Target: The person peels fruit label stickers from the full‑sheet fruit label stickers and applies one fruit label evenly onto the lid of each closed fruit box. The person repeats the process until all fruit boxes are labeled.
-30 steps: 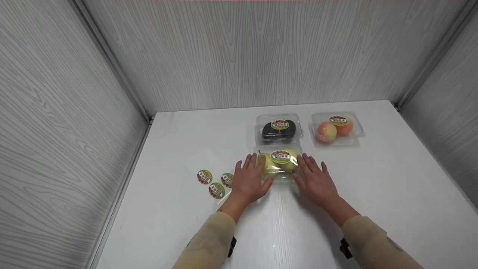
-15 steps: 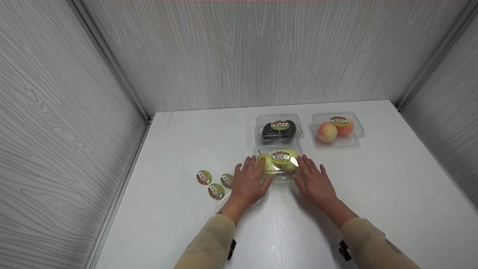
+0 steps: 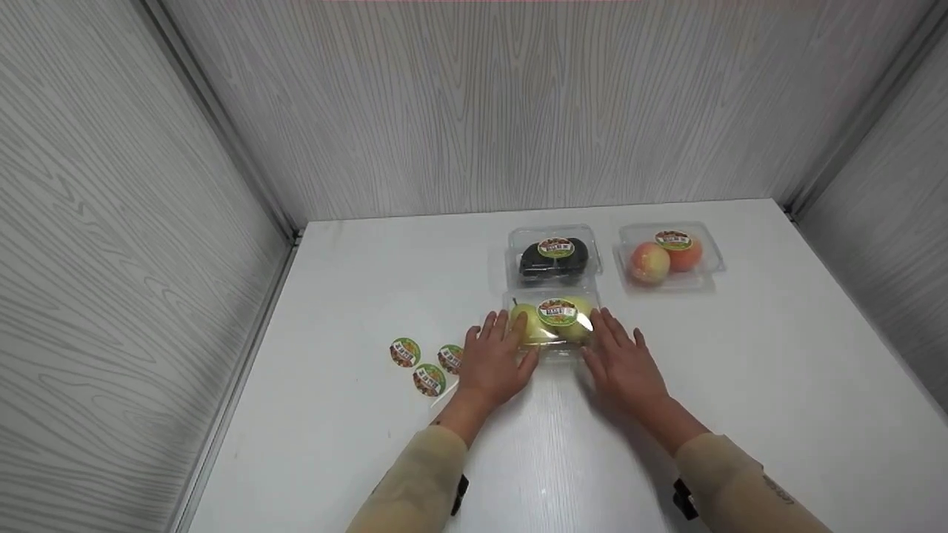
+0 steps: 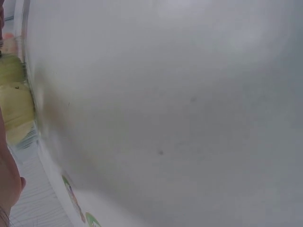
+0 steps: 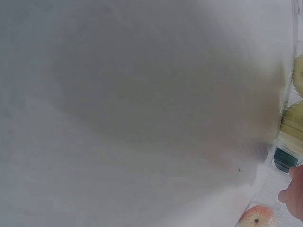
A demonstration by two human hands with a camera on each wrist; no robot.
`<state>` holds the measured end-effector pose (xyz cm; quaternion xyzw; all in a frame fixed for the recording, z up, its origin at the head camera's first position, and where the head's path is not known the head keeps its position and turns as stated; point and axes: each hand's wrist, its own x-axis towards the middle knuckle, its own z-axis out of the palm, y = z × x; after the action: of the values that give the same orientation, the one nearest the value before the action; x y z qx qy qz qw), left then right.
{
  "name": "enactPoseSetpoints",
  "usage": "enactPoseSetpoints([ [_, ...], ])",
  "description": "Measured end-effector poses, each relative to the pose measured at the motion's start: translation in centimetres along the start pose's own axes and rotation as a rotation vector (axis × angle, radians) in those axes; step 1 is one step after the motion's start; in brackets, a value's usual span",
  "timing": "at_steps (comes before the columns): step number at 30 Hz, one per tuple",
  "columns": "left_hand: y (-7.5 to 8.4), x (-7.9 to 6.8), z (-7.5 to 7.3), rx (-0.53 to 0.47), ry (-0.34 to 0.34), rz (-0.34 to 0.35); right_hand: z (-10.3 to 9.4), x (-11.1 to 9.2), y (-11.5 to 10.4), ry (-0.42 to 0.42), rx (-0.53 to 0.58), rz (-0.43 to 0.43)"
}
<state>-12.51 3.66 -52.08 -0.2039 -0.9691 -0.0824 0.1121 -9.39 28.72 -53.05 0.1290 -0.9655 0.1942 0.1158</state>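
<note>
A clear plastic clamshell box (image 3: 549,353) with two yellow-green pears (image 3: 527,324) inside stands between the two hands. Its lid carries a round fruit sticker (image 3: 558,312). The left hand (image 3: 495,363) lies at the box's left side, fingers extended, with the index fingertip over the lid's edge. On the opposite side the right hand (image 3: 626,364) rests with straight fingers, its fingertips at the box's right edge. In the left wrist view, a pear (image 4: 16,106) shows through the plastic beside part of the hand. The right wrist view catches a pear (image 5: 294,120) and a few fingertips (image 5: 294,191).
Directly behind stands a clamshell of dark fruit (image 3: 554,259), stickered too. At the back right is a stickered clamshell with two reddish-orange fruits (image 3: 650,263). Several loose round stickers (image 3: 429,380) lie left of the left hand on the white table (image 3: 326,444). Grey wood-grain panels (image 3: 474,111) enclose the table.
Both hands have drawn very slightly toward the person, staying at the sides of the pear box. The boxes and loose stickers look unmoved.
</note>
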Motion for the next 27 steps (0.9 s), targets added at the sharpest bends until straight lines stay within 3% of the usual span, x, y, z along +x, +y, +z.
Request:
enactPoseSetpoints([
  [13, -1.4, -0.4, -0.5, 0.019, 0.039, 0.025, 0.4, 0.1, -1.2, -0.003, 0.007, 0.003],
  [20, -2.4, -1.0, -0.8, 0.022, 0.019, 0.011, 0.9, 0.5, -2.2, -0.004, 0.025, -0.003],
  [27, -3.7, -1.5, -1.0, 0.022, 0.052, 0.009, 1.0, 0.9, -3.5, -0.031, 0.033, -0.006],
])
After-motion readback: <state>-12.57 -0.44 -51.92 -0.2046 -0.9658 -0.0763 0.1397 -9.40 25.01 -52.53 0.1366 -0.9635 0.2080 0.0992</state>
